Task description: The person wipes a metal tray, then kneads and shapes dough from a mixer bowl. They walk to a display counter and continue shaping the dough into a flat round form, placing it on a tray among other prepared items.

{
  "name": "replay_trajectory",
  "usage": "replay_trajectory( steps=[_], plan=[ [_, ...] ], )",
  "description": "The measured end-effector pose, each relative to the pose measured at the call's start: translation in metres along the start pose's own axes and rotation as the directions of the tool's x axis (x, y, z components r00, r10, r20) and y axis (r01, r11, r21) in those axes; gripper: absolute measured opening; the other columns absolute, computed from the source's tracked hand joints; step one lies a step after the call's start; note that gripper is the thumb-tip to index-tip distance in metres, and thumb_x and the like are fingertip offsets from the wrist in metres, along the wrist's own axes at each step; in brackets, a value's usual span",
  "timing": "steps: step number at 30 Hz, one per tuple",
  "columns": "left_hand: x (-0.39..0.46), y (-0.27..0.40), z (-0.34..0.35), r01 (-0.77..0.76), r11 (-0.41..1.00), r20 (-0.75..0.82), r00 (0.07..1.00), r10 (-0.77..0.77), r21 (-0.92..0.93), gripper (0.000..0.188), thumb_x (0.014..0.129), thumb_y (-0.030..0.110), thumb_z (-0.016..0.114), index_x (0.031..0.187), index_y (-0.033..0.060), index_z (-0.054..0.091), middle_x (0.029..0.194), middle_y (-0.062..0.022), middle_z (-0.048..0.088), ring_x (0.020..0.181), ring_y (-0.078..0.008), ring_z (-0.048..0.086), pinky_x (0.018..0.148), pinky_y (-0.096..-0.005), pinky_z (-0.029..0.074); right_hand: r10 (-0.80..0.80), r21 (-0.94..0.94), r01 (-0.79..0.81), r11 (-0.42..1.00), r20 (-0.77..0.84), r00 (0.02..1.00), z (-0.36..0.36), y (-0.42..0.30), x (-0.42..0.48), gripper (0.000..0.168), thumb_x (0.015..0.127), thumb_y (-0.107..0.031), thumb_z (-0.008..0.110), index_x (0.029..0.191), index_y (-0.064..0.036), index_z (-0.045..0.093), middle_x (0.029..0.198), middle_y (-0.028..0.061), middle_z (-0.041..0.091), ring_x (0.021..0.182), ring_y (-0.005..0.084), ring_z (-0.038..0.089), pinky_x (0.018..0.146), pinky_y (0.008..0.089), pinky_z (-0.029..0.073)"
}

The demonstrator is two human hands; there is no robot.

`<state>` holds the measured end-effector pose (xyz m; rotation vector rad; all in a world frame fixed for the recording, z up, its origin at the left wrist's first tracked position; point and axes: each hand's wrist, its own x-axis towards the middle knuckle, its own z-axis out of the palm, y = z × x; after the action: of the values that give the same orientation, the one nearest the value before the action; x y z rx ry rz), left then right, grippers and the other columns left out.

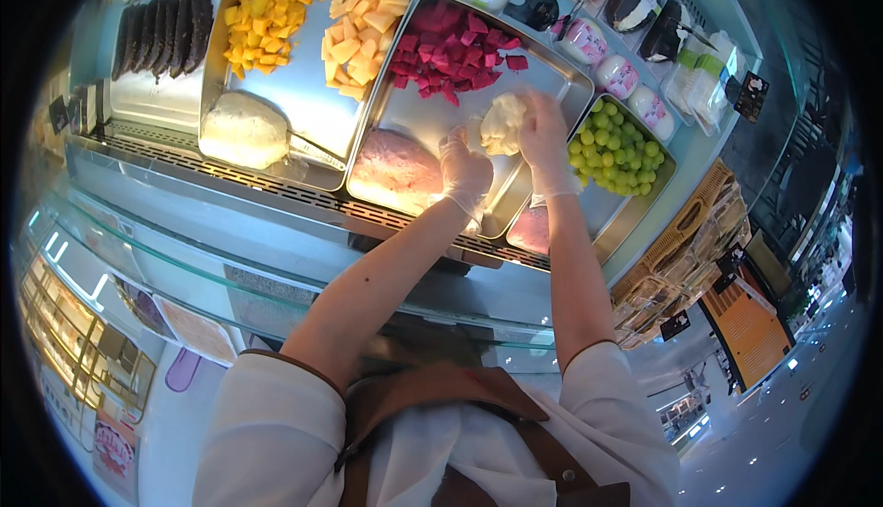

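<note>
My left hand (465, 168), in a clear thin glove, has its fingers curled beside a pink mound (397, 169) under clear film in a metal tray (407, 110). Whether those fingers hold anything is hidden. Over the right part of this tray, my gloved right hand (543, 131) grips the right side of a soft, cream-coloured lump (503, 124). The fingers of that hand are slightly blurred. Magenta dragon fruit cubes (452, 52) lie at the far end of the tray. A second pink mound (530, 230) shows partly beside my right wrist.
At left, another tray (296, 100) holds mango cubes (265, 21), melon pieces (365, 24) and a film-covered pale mound (245, 130). Dark elongated pastries (163, 31) lie farther left. Green grapes (614, 148) sit right, near packaged desserts (617, 76). A glass edge (207, 259) runs before me.
</note>
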<state>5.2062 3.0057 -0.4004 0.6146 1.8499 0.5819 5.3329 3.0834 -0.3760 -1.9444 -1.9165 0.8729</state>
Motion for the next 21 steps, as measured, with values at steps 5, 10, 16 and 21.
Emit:
replay_trajectory(
  steps=[5,10,16,21],
  plan=[
    [0.012,-0.001,-0.011,0.030,0.995,0.014,0.999,-0.028,-0.093,0.048,0.072,-0.004,0.056,0.120,-0.0019,0.053,0.117,-0.0210,0.055,0.108,-0.0327,0.057,0.096,-0.0384,0.047,-0.020,-0.081,0.041,0.996,0.253,0.967,0.005,-0.017,-0.006,0.039,0.080,-0.003,0.055,0.118,-0.002,0.064,0.121,0.0183,0.060,0.111,0.0371,0.059,0.096,0.0428,0.049],
    [0.018,-0.004,-0.013,-0.013,0.987,0.041,0.999,0.019,-0.161,0.041,0.073,-0.004,0.054,0.114,-0.0018,0.056,0.109,-0.0183,0.059,0.104,-0.0306,0.060,0.092,-0.0373,0.049,-0.157,-0.029,0.165,0.986,0.173,0.972,-0.005,-0.024,0.012,0.046,0.076,-0.005,0.057,0.123,-0.004,0.059,0.122,0.0190,0.059,0.111,0.0399,0.057,0.098,0.0449,0.048],
    [0.030,-0.010,-0.018,0.074,0.990,0.075,0.995,-0.065,-0.118,0.036,0.074,-0.002,0.060,0.110,-0.0020,0.060,0.105,-0.0179,0.066,0.102,-0.0298,0.065,0.088,-0.0367,0.053,-0.160,-0.177,0.258,0.950,0.433,0.887,-0.001,-0.044,0.004,0.035,0.074,-0.011,0.061,0.107,-0.003,0.070,0.111,0.0166,0.068,0.111,0.0340,0.061,0.099,0.0409,0.049],
    [0.030,0.004,-0.023,0.105,0.986,0.132,0.987,-0.088,-0.127,0.037,0.073,0.001,0.065,0.109,-0.0017,0.061,0.106,-0.0182,0.066,0.100,-0.0301,0.066,0.086,-0.0369,0.053,-0.342,-0.084,0.370,0.925,0.236,0.910,0.008,-0.043,-0.013,0.048,0.071,-0.001,0.063,0.119,-0.004,0.063,0.120,0.0149,0.061,0.110,0.0367,0.059,0.097,0.0423,0.049]
  ],
)
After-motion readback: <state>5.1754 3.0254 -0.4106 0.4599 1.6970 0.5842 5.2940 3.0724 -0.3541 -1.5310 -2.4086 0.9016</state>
